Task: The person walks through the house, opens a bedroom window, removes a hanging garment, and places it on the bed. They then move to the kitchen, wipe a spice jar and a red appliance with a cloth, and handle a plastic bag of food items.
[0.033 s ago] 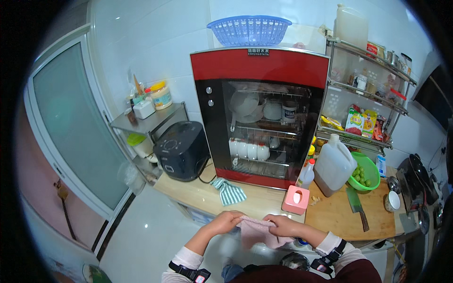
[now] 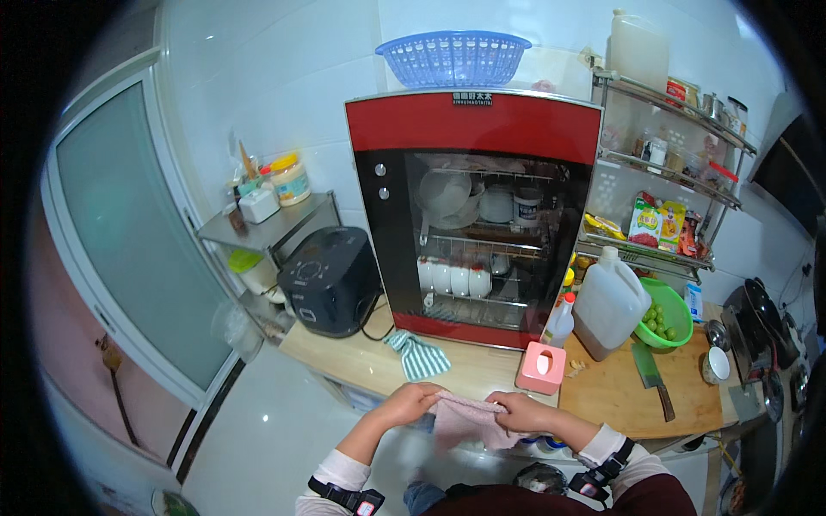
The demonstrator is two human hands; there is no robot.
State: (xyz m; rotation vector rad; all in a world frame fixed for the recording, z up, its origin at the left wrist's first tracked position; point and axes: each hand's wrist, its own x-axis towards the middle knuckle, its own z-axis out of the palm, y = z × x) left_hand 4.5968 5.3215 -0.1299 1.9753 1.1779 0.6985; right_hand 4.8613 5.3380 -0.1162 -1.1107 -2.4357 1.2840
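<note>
A pink cloth [image 2: 465, 423] is stretched between both my hands, just in front of the wooden counter's [image 2: 361, 357] near edge. My left hand [image 2: 414, 402] grips its left end. My right hand [image 2: 520, 412] grips its right end, fingers closed over the fabric. The cloth hangs down a little between them. A pink tissue box [image 2: 540, 368] stands on the counter just beyond my right hand. A green-striped cloth [image 2: 418, 356] lies just beyond my left hand.
A red-and-black dish cabinet [image 2: 474, 215] with a blue basket [image 2: 453, 56] on top fills the counter's back. A black cooker [image 2: 331, 279] stands to its left. To the right are a plastic jug [image 2: 609, 301], a green bowl [image 2: 668, 315] and a cleaver [image 2: 650, 379] on a cutting board [image 2: 619, 404].
</note>
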